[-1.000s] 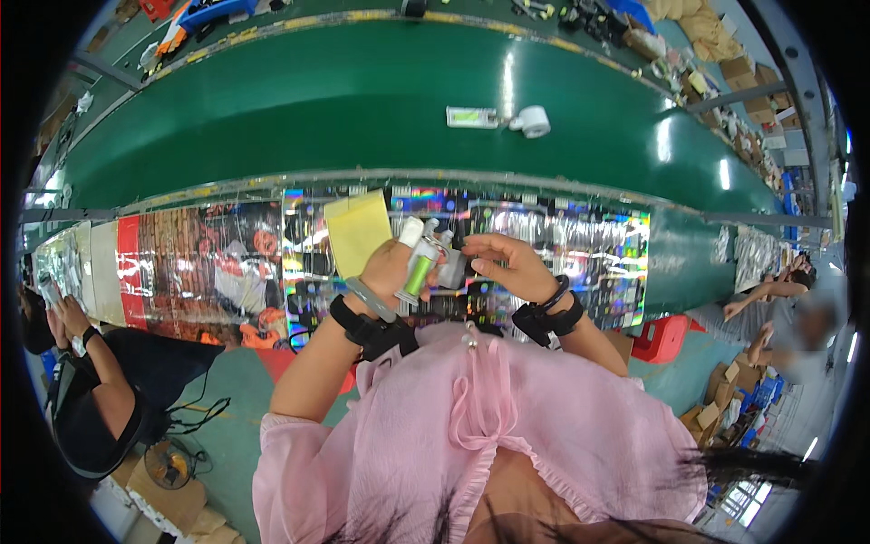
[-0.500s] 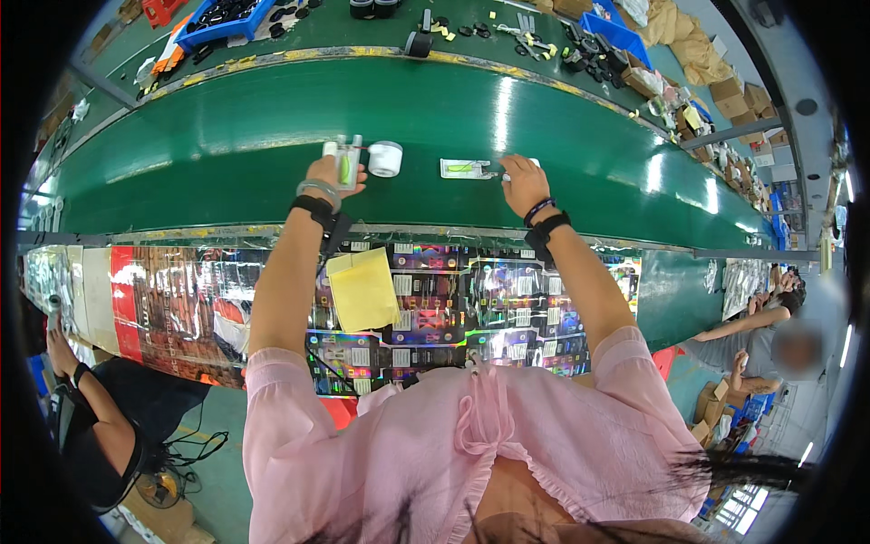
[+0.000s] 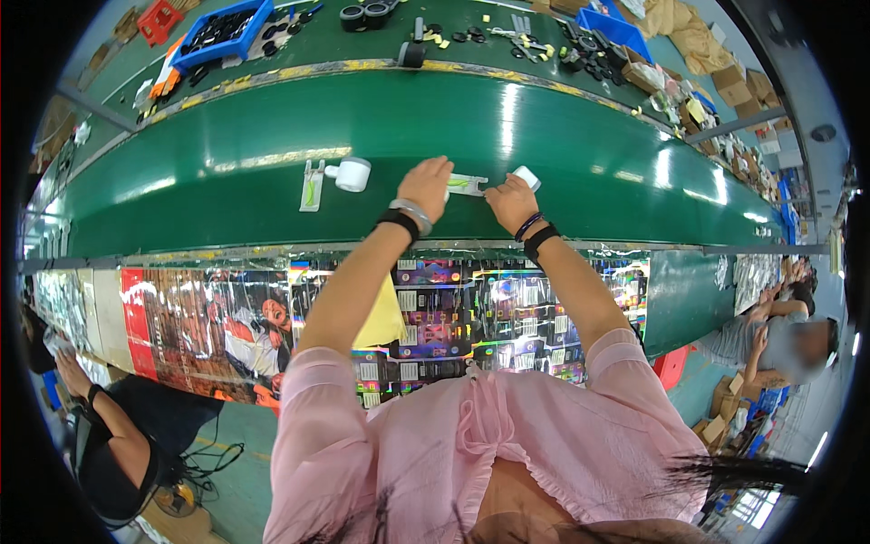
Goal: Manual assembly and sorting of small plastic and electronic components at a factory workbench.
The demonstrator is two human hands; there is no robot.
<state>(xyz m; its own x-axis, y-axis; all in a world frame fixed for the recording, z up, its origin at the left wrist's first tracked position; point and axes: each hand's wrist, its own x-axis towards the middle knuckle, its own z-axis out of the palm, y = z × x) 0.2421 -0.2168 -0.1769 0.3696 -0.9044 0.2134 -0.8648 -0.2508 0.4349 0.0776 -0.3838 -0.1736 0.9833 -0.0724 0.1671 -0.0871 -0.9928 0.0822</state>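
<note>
My left hand (image 3: 426, 190) has its fingers closed on the left end of a flat clear plastic piece with a green strip (image 3: 466, 185), just above the green belt. Close by on the right, my right hand (image 3: 513, 204) is curled around a white cylindrical part (image 3: 526, 178), whose far end shows past the knuckles. Its fingertips are near the forked end of the plastic piece; contact there cannot be made out. To the left, a second clear piece with a green strip (image 3: 311, 187) lies on the belt beside another white cylindrical part (image 3: 352, 174).
The green conveyor belt (image 3: 245, 118) runs across in front of me. Beyond its yellow-marked edge are a dark roller (image 3: 411, 55), a blue crate of black parts (image 3: 222, 34) and scattered pieces. A yellow sheet (image 3: 382, 313) lies nearer me. Other people are at both sides.
My left hand has let go of the left plastic piece, leaving it on the belt beside its white part, and moved right to the other plastic piece. My right hand has shifted slightly nearer me.
</note>
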